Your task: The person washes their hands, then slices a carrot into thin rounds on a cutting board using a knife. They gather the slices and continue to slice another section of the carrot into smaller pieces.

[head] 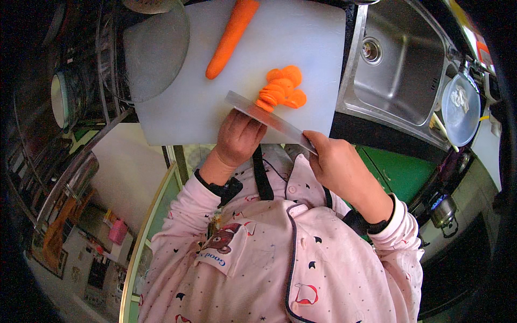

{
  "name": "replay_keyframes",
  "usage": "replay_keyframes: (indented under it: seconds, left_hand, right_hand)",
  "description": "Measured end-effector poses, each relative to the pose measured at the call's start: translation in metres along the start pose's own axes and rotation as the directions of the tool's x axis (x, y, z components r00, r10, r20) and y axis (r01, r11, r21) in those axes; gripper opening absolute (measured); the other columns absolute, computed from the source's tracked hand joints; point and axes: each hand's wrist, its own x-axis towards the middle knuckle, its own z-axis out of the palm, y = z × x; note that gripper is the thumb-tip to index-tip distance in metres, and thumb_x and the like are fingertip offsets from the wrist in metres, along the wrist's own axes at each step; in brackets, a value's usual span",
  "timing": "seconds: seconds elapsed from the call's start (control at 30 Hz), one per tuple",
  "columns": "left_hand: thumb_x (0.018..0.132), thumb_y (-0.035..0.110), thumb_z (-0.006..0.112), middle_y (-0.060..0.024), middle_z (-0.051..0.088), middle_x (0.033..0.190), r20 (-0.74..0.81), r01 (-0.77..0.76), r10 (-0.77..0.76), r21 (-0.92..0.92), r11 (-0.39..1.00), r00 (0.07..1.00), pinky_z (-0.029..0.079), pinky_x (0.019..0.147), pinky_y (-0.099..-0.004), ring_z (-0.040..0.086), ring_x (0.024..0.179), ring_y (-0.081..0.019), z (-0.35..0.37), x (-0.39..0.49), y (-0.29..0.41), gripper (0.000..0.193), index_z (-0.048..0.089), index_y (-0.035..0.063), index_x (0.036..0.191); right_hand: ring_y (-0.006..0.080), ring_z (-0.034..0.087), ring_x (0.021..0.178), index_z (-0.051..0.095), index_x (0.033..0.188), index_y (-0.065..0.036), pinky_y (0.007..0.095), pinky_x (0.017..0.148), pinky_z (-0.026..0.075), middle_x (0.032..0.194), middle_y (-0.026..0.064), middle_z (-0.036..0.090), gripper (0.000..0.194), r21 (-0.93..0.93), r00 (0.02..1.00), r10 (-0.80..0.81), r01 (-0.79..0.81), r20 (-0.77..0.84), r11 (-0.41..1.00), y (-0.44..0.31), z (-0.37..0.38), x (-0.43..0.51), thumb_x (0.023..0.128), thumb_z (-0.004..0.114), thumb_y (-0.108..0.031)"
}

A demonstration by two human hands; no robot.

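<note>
My right hand [337, 165] is closed round the handle end of a kitchen knife [278, 124], whose blade slants up and left across the lower part of a white cutting board [173, 117]. Curled fingers of my left hand [241, 133] are at the near side of the blade; the blade hides their tips and whatever they may hold. Just beyond the blade, thin round carrot slices [278, 91] lie overlapped in a fanned pile. A whole peeled carrot [230, 40] rests farther up the board, its narrow end towards me.
A stainless steel sink [396, 76] adjoins the board on the right, with a translucent bowl [460, 109] beyond its right edge. At the left, a round translucent lid [161, 52] overlaps the board's corner, near a metal rack [117, 117].
</note>
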Motion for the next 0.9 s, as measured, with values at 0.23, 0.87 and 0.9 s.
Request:
replay_keyframes:
  seconds: [0.23,0.87,0.9]
  left_hand:
    - [0.085,0.017,0.077,-0.0221,0.066,0.121,-0.004,-0.04,0.04,0.021,0.999,0.999,0.05,0.101,-0.057,0.064,0.108,-0.0458,0.002,-0.005,-0.003,0.04,0.069,-0.0006,0.121]
    - [0.078,0.006,0.082,-0.0157,0.067,0.109,-0.047,-0.003,0.003,0.003,1.0,0.999,0.054,0.089,-0.0491,0.065,0.098,-0.038,0.003,0.004,0.003,0.028,0.071,0.0007,0.104]
    - [0.079,0.006,0.081,-0.0161,0.067,0.11,-0.049,-0.011,0.011,0.003,1.0,0.999,0.054,0.09,-0.0497,0.066,0.098,-0.0385,0.004,0.002,0.003,0.028,0.072,0.0007,0.105]
  right_hand:
    - [0.0472,0.069,0.076,0.059,0.114,0.003,0.0548,0.07,0.056,0.076,0.029,0.066,0.027,-0.036,0.998,0.042,-0.041,0.042,0.999,0.0,-0.006,-0.005,0.087,0.06,-0.004]
    - [0.0464,0.069,0.081,0.064,0.119,0.002,0.0512,0.074,0.057,0.085,0.0287,0.069,0.03,-0.094,0.995,0.091,-0.087,0.04,0.992,0.007,0.023,0.04,0.089,0.061,-0.003]
    - [0.0463,0.069,0.081,0.064,0.12,0.002,0.051,0.074,0.057,0.086,0.029,0.069,0.031,-0.077,0.995,0.085,-0.081,0.044,0.994,0.006,0.021,0.039,0.089,0.061,-0.003]
